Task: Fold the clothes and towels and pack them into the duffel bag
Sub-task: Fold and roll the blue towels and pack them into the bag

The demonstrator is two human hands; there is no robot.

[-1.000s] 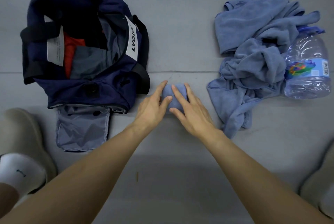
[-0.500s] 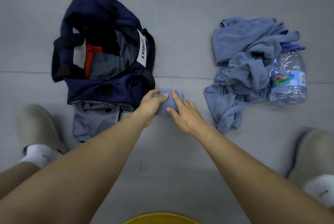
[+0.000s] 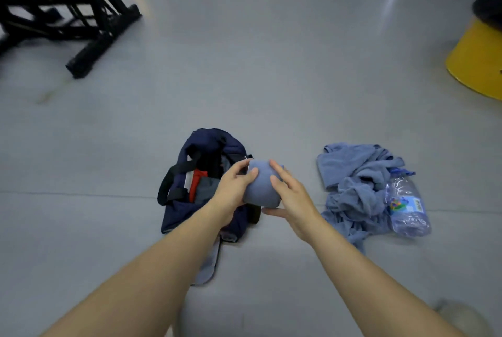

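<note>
A small folded blue towel [image 3: 261,187] is held up off the floor between both hands. My left hand [image 3: 234,191] grips its left side, thumb on top. My right hand [image 3: 290,198] grips its right side with the thumb underneath. Just behind and below it, the navy duffel bag [image 3: 190,200] lies open on the floor, with red and grey clothes [image 3: 199,187] inside. A heap of unfolded blue towels [image 3: 353,184] lies on the floor to the right.
A clear plastic water bottle [image 3: 407,206] lies against the right side of the towel heap. A black metal frame [image 3: 81,16] stands at the far left. A yellow round stand [image 3: 478,64] sits at the far right. Grey floor lies all around.
Both hands lifted the folded towel off the floor and carried it up over the bag's right side. The camera rose and tilted forward, so the room is now in view.
</note>
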